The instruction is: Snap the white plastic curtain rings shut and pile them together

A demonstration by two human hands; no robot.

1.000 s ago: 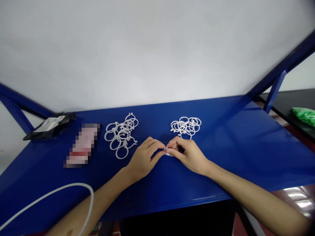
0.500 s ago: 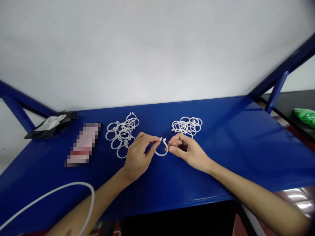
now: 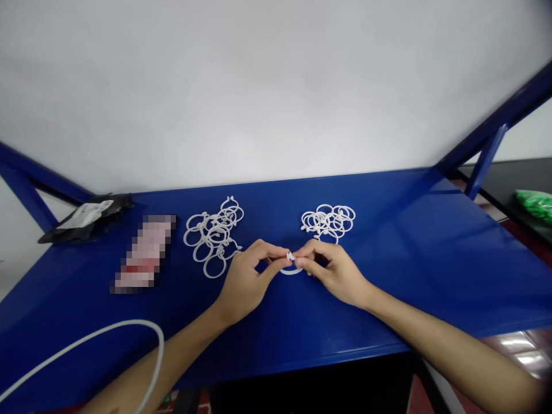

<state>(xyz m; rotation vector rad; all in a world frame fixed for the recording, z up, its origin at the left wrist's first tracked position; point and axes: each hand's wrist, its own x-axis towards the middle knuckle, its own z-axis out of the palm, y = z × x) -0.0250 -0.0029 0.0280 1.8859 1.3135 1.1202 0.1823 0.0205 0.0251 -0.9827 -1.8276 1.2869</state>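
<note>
Both hands meet over the middle of the blue table (image 3: 422,253). My left hand (image 3: 248,279) and my right hand (image 3: 334,270) each pinch one end of a single white plastic ring (image 3: 291,269), its two ends pressed together between the fingertips. The ring's lower arc hangs below the fingers. A loose pile of white rings (image 3: 214,236) lies just beyond my left hand. A tighter pile of white rings (image 3: 328,220) lies just beyond my right hand.
A pink packet (image 3: 144,253) lies flat at the left, with a black bag (image 3: 86,221) behind it at the table's corner. A white cable (image 3: 103,339) curves across the near left. Blue frame struts rise at both sides. A green object (image 3: 537,204) sits far right.
Half a second ago the ring was held open with its ends apart. Now both hands have come together and the ring's ends meet between the fingertips.
</note>
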